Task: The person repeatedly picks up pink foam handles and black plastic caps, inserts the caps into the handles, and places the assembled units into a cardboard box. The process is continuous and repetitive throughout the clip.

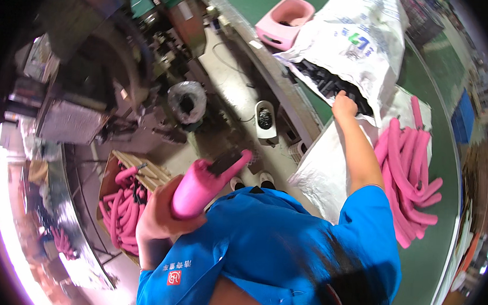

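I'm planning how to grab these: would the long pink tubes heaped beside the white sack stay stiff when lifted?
Probably not. The pink tubes lie bent and draped over one another, so they would likely sag. They look like foam, so probably light. The shorter pink piece in the left hand stays straight.

Evenly and fairly brightly lit from overhead, with strong blown-out glare along the lower left rim. Heavily bent by fisheye, straight edges curving, corners black. Deep shadow over the machine (pixel 87 83) at upper left. Slightly soft throughout, blurred near the bottom edge and far right rim.
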Motion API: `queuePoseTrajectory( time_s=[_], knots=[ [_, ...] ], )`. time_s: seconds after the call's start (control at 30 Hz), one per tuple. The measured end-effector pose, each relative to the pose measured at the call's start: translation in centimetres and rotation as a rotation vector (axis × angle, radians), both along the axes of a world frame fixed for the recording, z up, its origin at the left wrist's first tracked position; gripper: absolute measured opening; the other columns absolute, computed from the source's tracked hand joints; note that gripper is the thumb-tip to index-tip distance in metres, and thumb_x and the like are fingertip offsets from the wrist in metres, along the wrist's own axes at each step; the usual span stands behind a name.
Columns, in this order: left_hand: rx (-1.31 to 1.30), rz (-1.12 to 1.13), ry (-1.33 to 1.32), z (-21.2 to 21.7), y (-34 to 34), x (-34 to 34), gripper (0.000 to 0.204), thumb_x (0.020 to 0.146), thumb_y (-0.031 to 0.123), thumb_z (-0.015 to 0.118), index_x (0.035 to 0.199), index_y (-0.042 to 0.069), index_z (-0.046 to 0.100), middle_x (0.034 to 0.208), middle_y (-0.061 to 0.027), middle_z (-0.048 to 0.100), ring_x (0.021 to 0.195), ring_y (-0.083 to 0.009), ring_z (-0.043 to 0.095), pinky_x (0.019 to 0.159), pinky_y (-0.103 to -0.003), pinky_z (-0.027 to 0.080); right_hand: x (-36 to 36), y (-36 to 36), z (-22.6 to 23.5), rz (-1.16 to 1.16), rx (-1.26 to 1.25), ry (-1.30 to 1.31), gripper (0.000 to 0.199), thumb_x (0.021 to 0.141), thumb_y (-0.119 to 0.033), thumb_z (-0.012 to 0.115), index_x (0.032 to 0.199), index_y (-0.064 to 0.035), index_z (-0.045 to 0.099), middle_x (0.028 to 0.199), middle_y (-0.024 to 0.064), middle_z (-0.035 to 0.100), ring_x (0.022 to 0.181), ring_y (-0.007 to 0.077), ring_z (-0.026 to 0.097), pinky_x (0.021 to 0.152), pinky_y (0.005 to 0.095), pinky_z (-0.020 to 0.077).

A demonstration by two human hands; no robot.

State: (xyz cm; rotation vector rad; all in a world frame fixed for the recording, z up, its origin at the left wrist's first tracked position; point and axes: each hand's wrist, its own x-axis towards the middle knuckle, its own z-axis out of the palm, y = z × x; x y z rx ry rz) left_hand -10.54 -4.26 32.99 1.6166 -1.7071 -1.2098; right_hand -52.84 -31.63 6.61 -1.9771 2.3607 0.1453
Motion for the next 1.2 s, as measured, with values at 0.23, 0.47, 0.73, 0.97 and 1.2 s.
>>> queuePoseTrajectory(
  time_s=[0.23,0.47,0.73,0.97,1.2],
  knots=[
    [0.024,0.103,-0.045,-3.5,1.0,-1.0,0.042,0.069,0.018,0.07,0.104,0.001,0.055,0.08,-0.021,0.063,0.078,-0.0338,0.065,0.071,-0.04,0.049,10.8,2.6,8.7,0.61,-0.224,-0.743,0.018,0.09,-0.022,0.051,0.093,-0.0062,0.059,0.076,0.0115,0.066,0.061,0.0214,0.063,0.054,0.0337,0.0485],
    [-0.171,0.263,0.026,-4.5,2.3,-0.9,0.033,0.069,0.013,0.069,0.096,0.003,0.053,0.074,-0.0163,0.06,0.069,-0.0315,0.062,0.065,-0.038,0.048,20.7,13.6,20.0,0.473,0.401,-1.944,0.014,0.097,-0.02,0.047,0.097,-0.0068,0.052,0.062,-0.0054,0.04,0.048,0.0012,0.033,0.042,0.0181,0.0228],
    [-0.181,0.352,-0.002,-4.8,3.3,0.0,0.037,0.07,0.019,0.072,0.097,0.003,0.053,0.074,-0.0154,0.059,0.067,-0.0289,0.061,0.065,-0.037,0.048,22.6,13.7,20.3,0.442,0.381,-2.039,0.017,0.098,-0.022,0.044,0.096,-0.0075,0.052,0.056,-0.005,0.038,0.045,0.0017,0.03,0.041,0.0193,0.0207],
    [-0.078,0.344,-0.019,-4.9,4.0,1.2,0.043,0.07,0.019,0.072,0.106,0.003,0.054,0.079,-0.0175,0.063,0.074,-0.0308,0.065,0.069,-0.037,0.049,25.0,14.3,19.9,0.498,0.471,-2.054,0.016,0.098,-0.022,0.044,0.096,-0.0078,0.052,0.056,-0.0054,0.036,0.045,0.0014,0.03,0.042,0.0185,0.0215],
    [0.023,0.27,-0.026,-7.3,5.7,3.0,0.053,0.068,0.012,0.071,0.118,0.004,0.055,0.088,-0.015,0.066,0.083,-0.0194,0.065,0.076,-0.033,0.05,27.2,14.5,20.0,0.796,0.566,-1.656,0.023,0.098,-0.029,0.043,0.092,-0.0078,0.051,0.066,-0.0047,0.042,0.053,0.0013,0.036,0.049,0.0182,0.0304]
  ],
)
